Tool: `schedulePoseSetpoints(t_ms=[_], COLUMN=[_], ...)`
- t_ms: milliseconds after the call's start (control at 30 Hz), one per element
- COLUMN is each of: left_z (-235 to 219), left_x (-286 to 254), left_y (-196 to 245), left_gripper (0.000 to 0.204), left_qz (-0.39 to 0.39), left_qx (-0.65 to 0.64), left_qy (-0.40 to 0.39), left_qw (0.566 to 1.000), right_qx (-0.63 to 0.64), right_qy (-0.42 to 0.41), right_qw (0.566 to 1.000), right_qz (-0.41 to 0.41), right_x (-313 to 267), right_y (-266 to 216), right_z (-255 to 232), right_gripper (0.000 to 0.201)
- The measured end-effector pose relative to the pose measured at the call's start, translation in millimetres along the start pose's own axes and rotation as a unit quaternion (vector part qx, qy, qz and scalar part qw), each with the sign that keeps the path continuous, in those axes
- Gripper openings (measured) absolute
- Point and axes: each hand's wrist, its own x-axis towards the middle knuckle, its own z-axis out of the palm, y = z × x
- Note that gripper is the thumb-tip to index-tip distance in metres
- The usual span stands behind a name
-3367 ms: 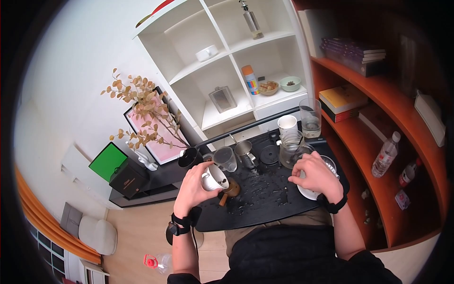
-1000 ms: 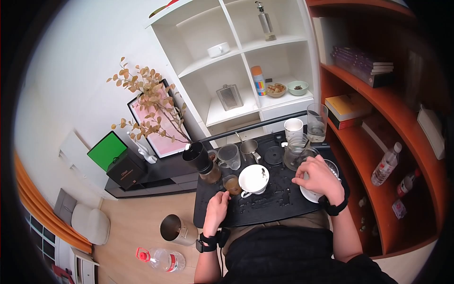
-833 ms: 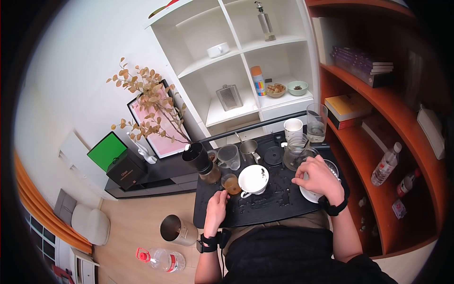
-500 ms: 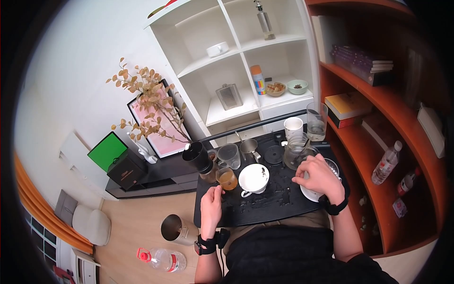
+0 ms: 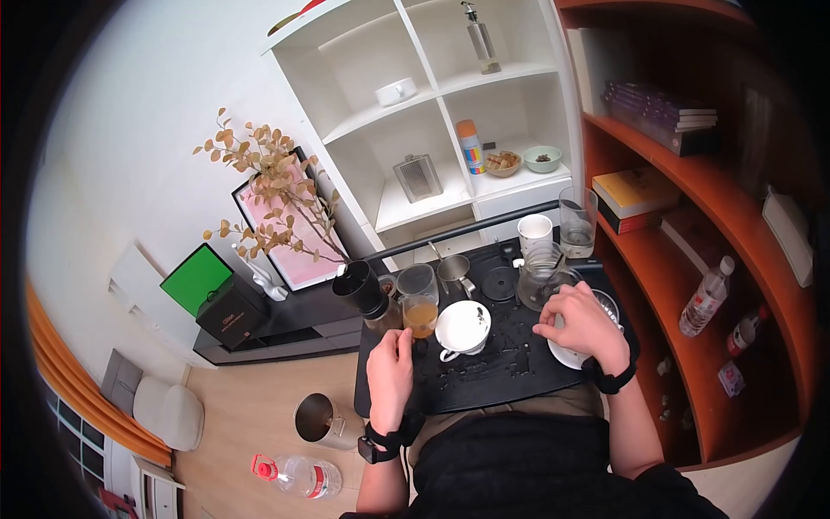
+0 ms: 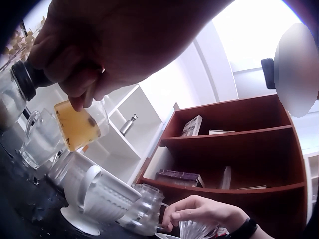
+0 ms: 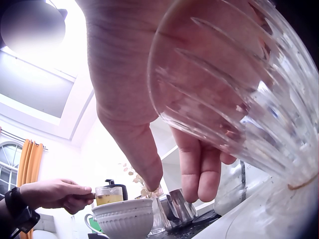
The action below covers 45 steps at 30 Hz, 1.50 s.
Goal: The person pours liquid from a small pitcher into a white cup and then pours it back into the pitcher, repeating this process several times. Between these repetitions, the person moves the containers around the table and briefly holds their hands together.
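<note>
My left hand (image 5: 391,372) pinches the wooden handle of a small glass cup (image 6: 77,124) holding yellow-brown liquid with dark bits in it. The glass cup is raised and tilted in the left wrist view. Just right of it, a white ribbed cup (image 5: 464,327) with a side handle stands on the black tray (image 5: 480,385), dark specks on its inner wall. My right hand (image 5: 577,324) hangs over a white saucer (image 5: 566,355), fingers loosely bent. In the right wrist view a clear ribbed glass (image 7: 284,109) overlaps the palm, and no finger curls round it.
Along the tray's back stand a coffee grinder (image 5: 363,290), a clear glass mug (image 5: 416,279), a steel pitcher (image 5: 453,275), a glass server (image 5: 538,281), a paper cup (image 5: 535,232) and a tall glass (image 5: 577,227). Water drops wet the tray. A steel bin (image 5: 320,421) stands on the floor.
My left hand held the white cup 3.4 s ago; that cup now stands on the tray. The hand has since gripped the small glass cup's handle and lifted it backward. My right hand stays put.
</note>
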Motion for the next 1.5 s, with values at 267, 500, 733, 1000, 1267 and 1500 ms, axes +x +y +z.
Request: schedulePoseSetpoints(t_ms=[267,500,733,1000,1267,1500], left_z=[1.9,11.5,16.3,20.5,19.5,19.9], left_x=[0.8,0.4,-1.5,-3.9,-7.5,-9.5], left_y=[17.1,12.5,14.5,15.0,19.6,18.8], left_gripper=[0.033,0.031,0.028,0.023,0.021,0.019], left_qz=[0.029,0.079,0.095,0.109,0.098,0.109], left_qx=[0.051,0.069,0.086,0.070,0.070,0.055], left_qy=[0.008,0.040,0.052,0.049,0.035,0.029], left_qw=[0.998,0.994,0.990,0.990,0.992,0.992], right_qx=[0.003,0.002,0.001,-0.007,-0.004,-0.002], right_qy=[-0.004,0.006,0.008,0.007,0.013,0.014], right_qw=[1.000,1.000,1.000,1.000,1.000,1.000], right_qz=[-0.006,-0.005,-0.006,-0.010,-0.012,-0.012], right_x=[-0.9,-1.3,-1.7,-1.9,-2.2,-2.2], right_y=[1.9,-1.9,-1.5,-1.2,-1.6,-1.9], right_z=[0.3,-1.6,-1.0,-0.6,-0.6,-0.9], right_gripper=[0.023,0.022,0.022,0.023,0.022,0.022])
